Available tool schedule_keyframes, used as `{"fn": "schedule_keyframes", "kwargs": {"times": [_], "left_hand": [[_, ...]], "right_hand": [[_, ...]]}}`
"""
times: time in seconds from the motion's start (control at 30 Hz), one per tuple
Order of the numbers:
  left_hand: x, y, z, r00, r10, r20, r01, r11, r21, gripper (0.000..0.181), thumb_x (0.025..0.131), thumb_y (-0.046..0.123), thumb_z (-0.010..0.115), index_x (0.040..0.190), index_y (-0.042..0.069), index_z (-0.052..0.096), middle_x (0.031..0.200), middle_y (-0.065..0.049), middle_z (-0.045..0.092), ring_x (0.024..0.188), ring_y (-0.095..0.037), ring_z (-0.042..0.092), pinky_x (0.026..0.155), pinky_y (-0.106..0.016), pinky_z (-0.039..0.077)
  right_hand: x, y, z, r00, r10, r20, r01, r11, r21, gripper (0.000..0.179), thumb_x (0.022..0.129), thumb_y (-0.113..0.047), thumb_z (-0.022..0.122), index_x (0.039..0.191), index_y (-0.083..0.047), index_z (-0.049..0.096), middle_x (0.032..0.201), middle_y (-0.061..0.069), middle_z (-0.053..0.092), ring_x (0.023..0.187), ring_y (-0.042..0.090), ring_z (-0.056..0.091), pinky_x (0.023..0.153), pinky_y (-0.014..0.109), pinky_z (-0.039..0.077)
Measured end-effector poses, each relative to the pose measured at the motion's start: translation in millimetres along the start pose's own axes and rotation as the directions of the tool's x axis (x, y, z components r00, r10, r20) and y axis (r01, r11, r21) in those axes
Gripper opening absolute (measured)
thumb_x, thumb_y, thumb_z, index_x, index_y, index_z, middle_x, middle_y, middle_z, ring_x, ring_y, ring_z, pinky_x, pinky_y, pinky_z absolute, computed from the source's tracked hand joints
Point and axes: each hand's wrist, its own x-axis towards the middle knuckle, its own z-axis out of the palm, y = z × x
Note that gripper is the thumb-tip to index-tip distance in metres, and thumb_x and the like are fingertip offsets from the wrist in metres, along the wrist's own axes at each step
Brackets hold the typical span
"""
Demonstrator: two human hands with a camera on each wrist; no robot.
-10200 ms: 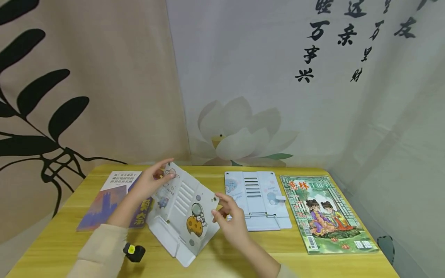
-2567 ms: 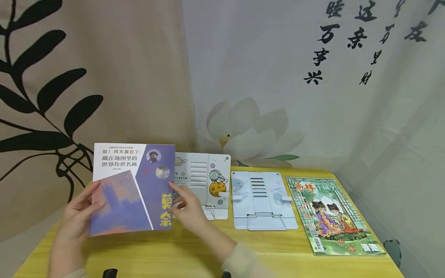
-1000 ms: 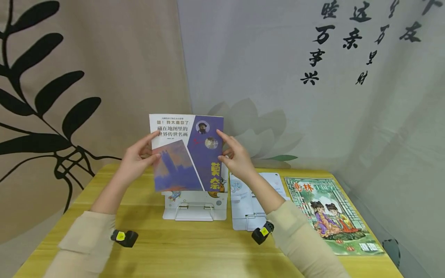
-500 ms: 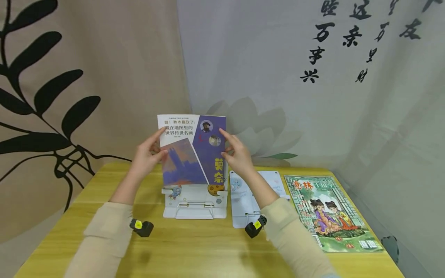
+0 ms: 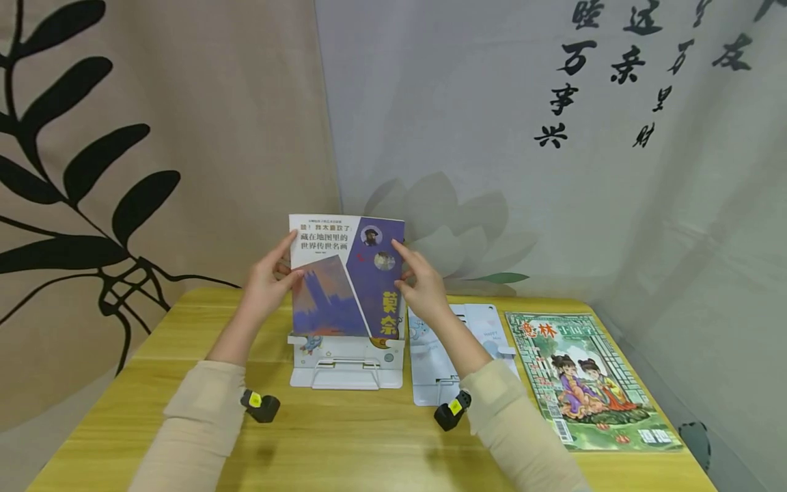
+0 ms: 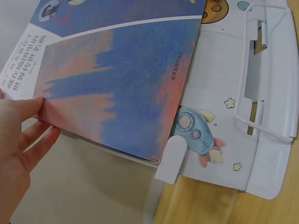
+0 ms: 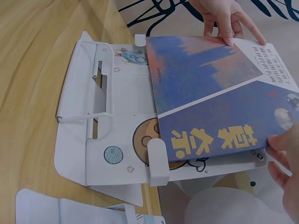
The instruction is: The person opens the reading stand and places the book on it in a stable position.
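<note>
A purple and white book stands tilted back against a white book stand, its lower edge just above the stand's two side clips. My left hand pinches the book's left edge between thumb and fingers. On the opposite edge, my right hand grips the book the same way. Seen from the left wrist, a white clip sits right at the book's lower corner. From the right wrist, the other clip overlaps the lower edge by the yellow characters. The stand's wire holder lies in front, below the book.
A second white stand lies on the wooden table, partly behind my right forearm. Farther right lies a green magazine with two cartoon figures. Behind the table hangs a printed curtain.
Earlier I held the stand at an angle; now it stands propped at the back. The book has come from the left onto it, and over the last half second it has slid slightly down.
</note>
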Motion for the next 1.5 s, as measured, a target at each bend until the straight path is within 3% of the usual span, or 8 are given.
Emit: {"fn": "schedule_keyframes", "kwargs": {"times": [0.27, 0.47, 0.8, 1.17, 1.33, 1.5], "left_hand": [[0.2, -0.7, 6.3, 0.999, 0.031, -0.009, -0.031, 0.999, 0.018, 0.081, 0.087, -0.004, 0.066, 0.150, 0.034, 0.031, 0.106, -0.017, 0.055, 0.080, -0.027, 0.059, 0.060, -0.024, 0.052], [-6.1, -9.2, 10.8, 1.000, 0.004, 0.004, -0.004, 1.000, 0.014, 0.081, 0.087, -0.005, 0.066, 0.151, 0.031, 0.031, 0.103, -0.017, 0.056, 0.080, -0.028, 0.059, 0.061, -0.025, 0.053], [-21.6, -22.7, 13.7, 1.000, -0.011, 0.008, 0.010, 0.997, 0.074, 0.082, 0.083, -0.005, 0.070, 0.150, 0.026, 0.034, 0.098, -0.016, 0.058, 0.078, -0.027, 0.059, 0.050, -0.025, 0.047], [-35.9, -36.1, 13.3, 0.999, -0.034, 0.035, 0.028, 0.988, 0.152, 0.077, 0.085, 0.001, 0.071, 0.149, 0.026, 0.037, 0.090, -0.011, 0.059, 0.072, -0.022, 0.058, 0.063, -0.031, 0.052], [-43.0, -39.7, 13.9, 0.998, -0.037, 0.041, 0.031, 0.990, 0.135, 0.076, 0.086, 0.000, 0.070, 0.149, 0.025, 0.036, 0.091, -0.013, 0.060, 0.072, -0.022, 0.058, 0.064, -0.031, 0.052], [-45.7, -39.8, 16.2, 0.998, -0.050, 0.026, 0.047, 0.994, 0.097, 0.075, 0.087, 0.000, 0.069, 0.150, 0.024, 0.036, 0.091, -0.014, 0.060, 0.072, -0.023, 0.058, 0.062, -0.029, 0.051]], "right_hand": [[-4.4, 2.7, -2.5, 1.000, 0.027, -0.004, -0.027, 0.999, -0.017, 0.080, 0.078, 0.012, 0.071, 0.144, -0.022, 0.045, 0.118, 0.004, 0.057, 0.081, 0.015, 0.061, 0.066, 0.022, 0.053], [-11.3, 6.3, 1.2, 0.999, 0.031, 0.006, -0.031, 0.998, -0.051, 0.080, 0.077, 0.010, 0.073, 0.144, -0.023, 0.046, 0.117, 0.001, 0.057, 0.079, 0.012, 0.061, 0.068, 0.026, 0.052], [-25.8, 12.5, 12.8, 0.997, 0.057, 0.052, -0.058, 0.998, 0.012, 0.082, 0.076, 0.013, 0.072, 0.144, -0.025, 0.045, 0.117, 0.001, 0.057, 0.079, 0.013, 0.061, 0.054, 0.024, 0.049], [-40.8, 16.4, 22.8, 0.993, 0.064, 0.095, -0.063, 0.998, -0.023, 0.076, 0.080, 0.008, 0.073, 0.145, -0.022, 0.045, 0.115, 0.003, 0.057, 0.077, 0.010, 0.061, 0.058, 0.022, 0.050], [-46.0, 17.4, 27.0, 0.991, 0.085, 0.107, -0.084, 0.996, -0.019, 0.076, 0.081, 0.006, 0.072, 0.145, -0.024, 0.044, 0.115, 0.002, 0.057, 0.076, 0.010, 0.060, 0.058, 0.022, 0.050], [-50.4, 17.5, 31.7, 0.995, 0.082, 0.062, -0.082, 0.997, -0.010, 0.074, 0.081, 0.008, 0.071, 0.144, -0.020, 0.046, 0.114, 0.003, 0.057, 0.077, 0.012, 0.060, 0.060, 0.022, 0.051]]}}
